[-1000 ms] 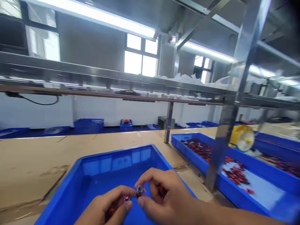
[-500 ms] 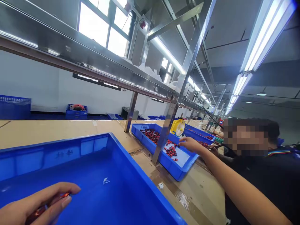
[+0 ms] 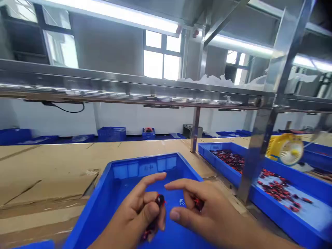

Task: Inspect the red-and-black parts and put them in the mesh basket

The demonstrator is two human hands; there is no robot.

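Both my hands are above a blue tray [image 3: 192, 173], close together. My left hand [image 3: 137, 211] is closed around several small red-and-black pieces [image 3: 160, 200], with its index finger stretched out. Their exact kind is too small and blurred to tell. My right hand [image 3: 199, 204] has its fingers curled, and a similar red-and-black piece [image 3: 198, 203] shows in its palm; its index finger and thumb stand apart. On the tray floor, partly behind my right hand, lies a small white scrap [image 3: 182, 202].
To the right, another blue tray [image 3: 220, 214] holds many red-and-black pieces [image 3: 277, 190]. A yellow fan [image 3: 285, 148] stands beside a metal post [image 3: 256, 152]. A metal shelf [image 3: 129, 88] crosses above the cardboard-covered table [image 3: 52, 169]. Blue crates [image 3: 112, 134] line the back wall.
My view has turned left. My right hand has come back from the right-hand tray to beside my left hand, now with a red-and-black piece in it.
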